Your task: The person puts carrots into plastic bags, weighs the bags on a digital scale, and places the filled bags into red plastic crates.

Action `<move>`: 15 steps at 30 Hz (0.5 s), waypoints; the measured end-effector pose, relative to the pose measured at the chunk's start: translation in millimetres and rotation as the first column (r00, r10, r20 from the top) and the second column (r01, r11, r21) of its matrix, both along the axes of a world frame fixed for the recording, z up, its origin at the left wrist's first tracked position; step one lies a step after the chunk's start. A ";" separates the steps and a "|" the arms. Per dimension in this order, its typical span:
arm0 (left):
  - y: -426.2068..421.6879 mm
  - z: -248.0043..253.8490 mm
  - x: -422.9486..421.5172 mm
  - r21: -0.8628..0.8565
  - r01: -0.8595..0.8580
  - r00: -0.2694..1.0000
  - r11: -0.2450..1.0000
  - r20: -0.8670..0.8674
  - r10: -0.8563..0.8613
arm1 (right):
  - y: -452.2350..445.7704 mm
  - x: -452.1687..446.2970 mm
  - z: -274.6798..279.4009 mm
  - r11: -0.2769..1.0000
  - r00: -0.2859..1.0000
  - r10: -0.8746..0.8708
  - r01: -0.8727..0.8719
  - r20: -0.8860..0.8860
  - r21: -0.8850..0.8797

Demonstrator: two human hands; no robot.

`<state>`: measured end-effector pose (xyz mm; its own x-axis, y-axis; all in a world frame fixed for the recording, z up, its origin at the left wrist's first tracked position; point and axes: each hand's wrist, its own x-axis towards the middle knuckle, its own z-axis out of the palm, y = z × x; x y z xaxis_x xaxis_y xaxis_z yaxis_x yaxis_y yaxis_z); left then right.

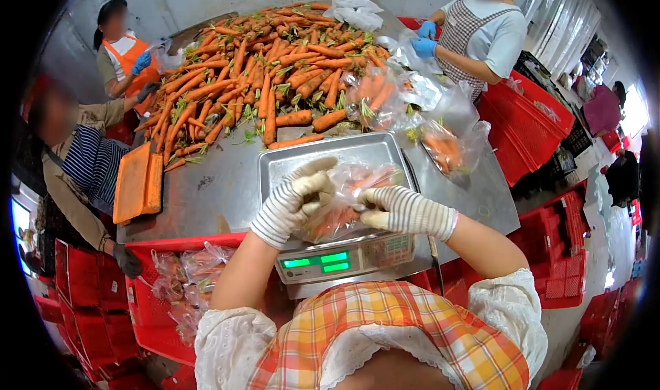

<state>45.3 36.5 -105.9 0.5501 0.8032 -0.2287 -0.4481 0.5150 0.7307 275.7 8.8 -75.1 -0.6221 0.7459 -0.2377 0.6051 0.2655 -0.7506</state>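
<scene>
A clear plastic bag of carrots (350, 192) rests on the steel tray (292, 157) of a weighing scale (347, 259), whose green displays are lit. My left hand (294, 201), in a striped knit glove, has its fingers curled at the bag's left side and grips the film. In a matching glove, my right hand (409, 212) pinches the film on the right side. Part of the bag is hidden behind my fingers. Beyond the scale lies a big heap of loose carrots (268, 73).
More bagged carrots (443, 146) lie right of the scale. A red crate (148, 314) with several filled bags stands at lower left. An orange basket (137, 183) sits on the table's left edge. Several co-workers stand around the table; one wears blue gloves (424, 46) at upper right.
</scene>
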 end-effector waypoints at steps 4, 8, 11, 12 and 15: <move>-9.3 23.1 14.8 0.080 0.132 0.979 0.988 -0.170 -0.117 | -5.3 -11.4 -30.9 0.870 0.993 -0.111 0.082 0.031 0.485; 2.5 14.6 18.5 -0.015 -0.096 0.994 0.995 -0.055 0.095 | -12.6 -25.7 -44.9 0.755 0.985 0.092 0.028 -0.149 0.655; 21.4 -8.4 4.3 -0.171 -0.262 0.964 0.950 -0.001 0.266 | -24.6 -29.7 -51.9 0.807 0.975 0.185 -0.223 0.124 0.547; 20.1 -10.0 10.4 -0.203 -0.222 0.970 0.954 0.048 0.237 | -23.9 -29.1 -55.6 0.806 0.976 0.183 -0.219 0.121 0.550; 7.9 -6.3 26.5 -0.167 -0.099 0.994 0.981 0.018 0.104 | -27.0 -31.6 -65.6 0.823 0.964 0.265 -0.208 -0.032 0.529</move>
<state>71.8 44.5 -112.2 0.4755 0.8073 -0.3497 -0.5225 0.5789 0.6260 244.1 -18.2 -140.7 -0.7945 0.5687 0.2132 0.4030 0.7562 -0.5155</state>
